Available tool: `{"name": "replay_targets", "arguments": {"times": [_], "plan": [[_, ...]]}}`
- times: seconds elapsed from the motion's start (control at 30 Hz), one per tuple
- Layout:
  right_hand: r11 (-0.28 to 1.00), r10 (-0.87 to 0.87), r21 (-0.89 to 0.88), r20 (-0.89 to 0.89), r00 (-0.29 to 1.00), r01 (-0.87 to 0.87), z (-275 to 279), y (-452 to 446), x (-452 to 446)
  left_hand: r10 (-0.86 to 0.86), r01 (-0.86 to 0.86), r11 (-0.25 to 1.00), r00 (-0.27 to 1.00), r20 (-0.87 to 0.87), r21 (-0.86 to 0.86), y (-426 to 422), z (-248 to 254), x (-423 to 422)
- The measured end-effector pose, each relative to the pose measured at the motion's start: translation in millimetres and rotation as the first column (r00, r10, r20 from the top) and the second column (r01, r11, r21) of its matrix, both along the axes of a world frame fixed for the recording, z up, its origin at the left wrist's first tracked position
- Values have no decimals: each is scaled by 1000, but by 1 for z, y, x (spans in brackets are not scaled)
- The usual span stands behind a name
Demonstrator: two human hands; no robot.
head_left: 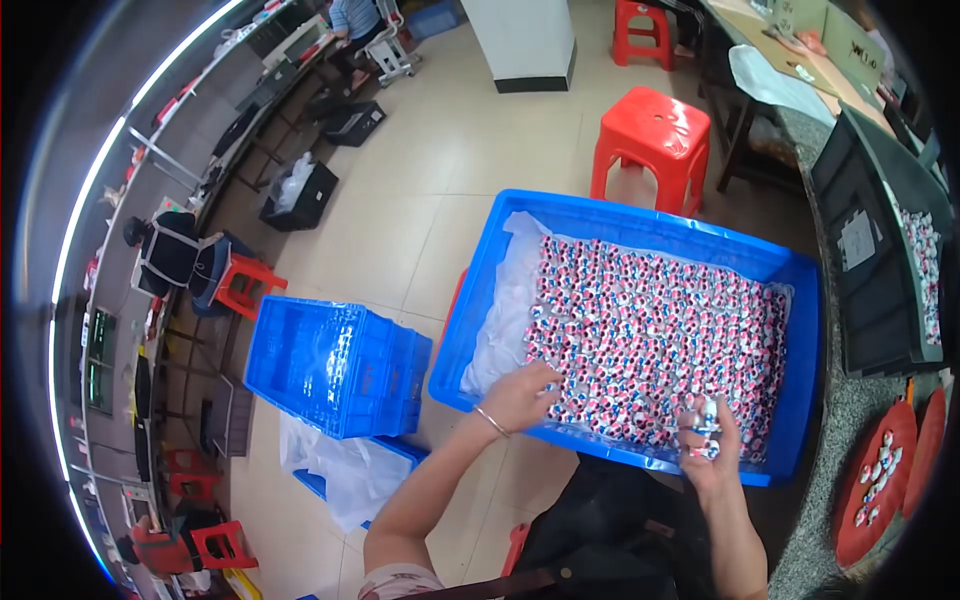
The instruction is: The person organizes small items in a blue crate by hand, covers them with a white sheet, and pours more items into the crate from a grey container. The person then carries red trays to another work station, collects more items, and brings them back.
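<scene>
A large blue plastic bin (803, 370) stands before me, filled with rows of small white, pink and blue painted figurines (650, 330). White plastic sheeting (507, 310) lies along its left side. My left hand (516, 397), with a bracelet at the wrist, reaches over the front left rim. Its fingers are curled at the edge of the figurines, and whatever they pinch is too small to make out. Over the front right part of the bin, my right hand (714, 455) is closed around several loose figurines (708, 425), which show between thumb and fingers.
Stacked blue bins (335, 365) stand at left, above white sheeting (345, 470). A red stool (655, 140) is behind my bin. On the right counter are a dark crate (870, 250) and a red tray (865, 490) with several figurines. People sit along the left workbench.
</scene>
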State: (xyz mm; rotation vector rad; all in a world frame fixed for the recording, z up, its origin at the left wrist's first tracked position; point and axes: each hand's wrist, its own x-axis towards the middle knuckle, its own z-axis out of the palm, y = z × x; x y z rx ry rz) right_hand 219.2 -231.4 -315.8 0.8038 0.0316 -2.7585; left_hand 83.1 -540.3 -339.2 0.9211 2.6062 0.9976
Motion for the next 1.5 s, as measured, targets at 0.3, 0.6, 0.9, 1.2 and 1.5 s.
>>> {"name": "replay_targets", "arguments": {"times": [0.3, 0.6, 0.9, 1.2, 1.5], "plan": [[988, -145, 39, -56, 988, 147, -21, 19, -6, 273, -273, 962, 960, -53, 12, 5, -45, -131], [978, -204, 58, 34, 979, 201, -33, 24, -17, 519, -517, 850, 854, 4, 103, 53, -100, -228], [972, -234, 21, 56, 971, 233, -35, 30, -28, 562, -565, 825, 823, 79, 17, 78, -123, -249], [961, -275, -19, 60, 960, 276, -34, 36, -33, 413, -415, 910, 904, -107, 8, 48, -114, -248], [955, -294, -17, 89, 952, 296, -31, 39, -33, 171, -234, 928, 959, -226, -291, 57, -102, -233]]}}
